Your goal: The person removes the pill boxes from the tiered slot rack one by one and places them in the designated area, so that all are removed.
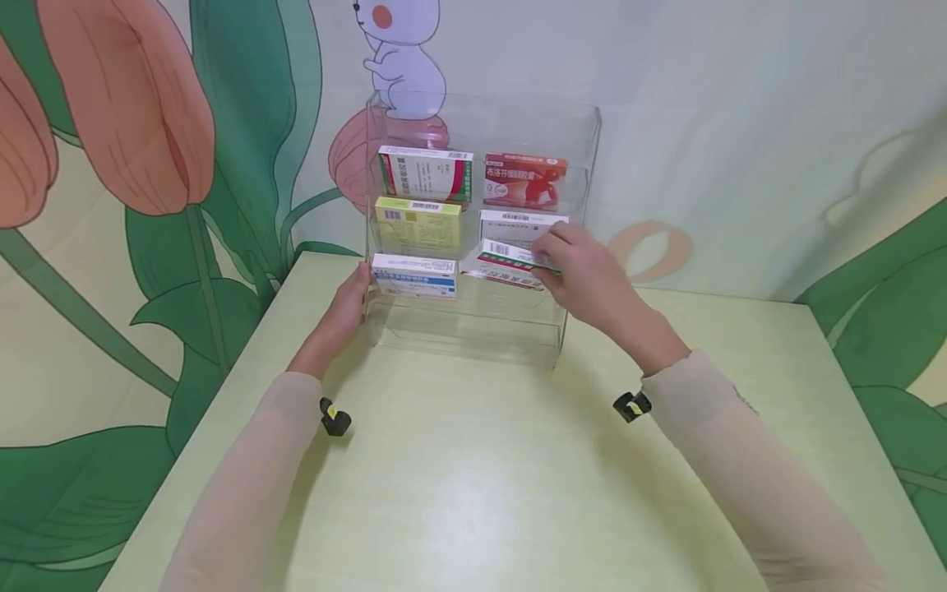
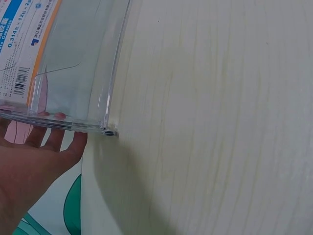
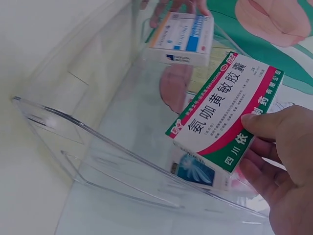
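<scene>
A clear acrylic rack (image 1: 510, 329) stands on the table with medicine boxes on its tiers. My right hand (image 1: 584, 271) pinches a white, green and red medicine box (image 3: 225, 112), thumb on its printed face and fingers behind. That box is tilted in front of the right column, over a lower tier. Behind it, a white box (image 1: 510, 226) is partly covered. My left hand (image 2: 39, 166) rests its fingers against the outer side of the rack's left panel. Beside it, inside the rack, sits a blue and white box (image 1: 414, 277).
Above are a yellow box (image 1: 418, 226), another green, white and red box (image 1: 425, 177) and a red box (image 1: 525, 181). The pale wooden table (image 1: 459, 493) extends toward me. A wall with painted tulips (image 1: 133, 107) stands behind the rack.
</scene>
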